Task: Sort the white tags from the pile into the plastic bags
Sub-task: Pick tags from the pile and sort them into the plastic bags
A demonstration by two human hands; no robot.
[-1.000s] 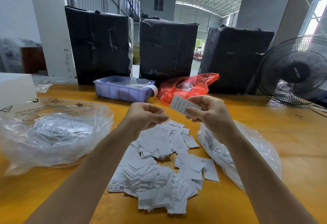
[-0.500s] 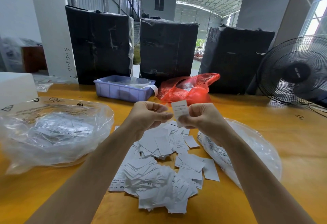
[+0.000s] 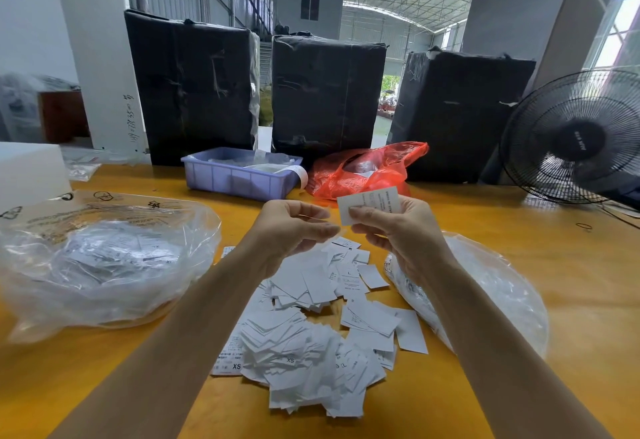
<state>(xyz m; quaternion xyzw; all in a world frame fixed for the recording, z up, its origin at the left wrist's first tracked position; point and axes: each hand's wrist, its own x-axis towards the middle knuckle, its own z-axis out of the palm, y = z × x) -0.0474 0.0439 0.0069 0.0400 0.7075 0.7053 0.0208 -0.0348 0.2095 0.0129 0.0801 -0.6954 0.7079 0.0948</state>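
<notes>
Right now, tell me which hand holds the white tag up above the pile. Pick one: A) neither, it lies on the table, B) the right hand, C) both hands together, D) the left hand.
B: the right hand pinches the white tag by its lower edge, while the left hand is curled beside it without touching the tag.

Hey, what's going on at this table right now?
A person is sorting white tags. The right hand pinches one tag held up above the loose pile on the yellow table. The left hand is curled beside it; whether it holds anything is unclear. Clear plastic bags lie on each side, the left bag already holding tags, the right bag partly behind the forearm.
</notes>
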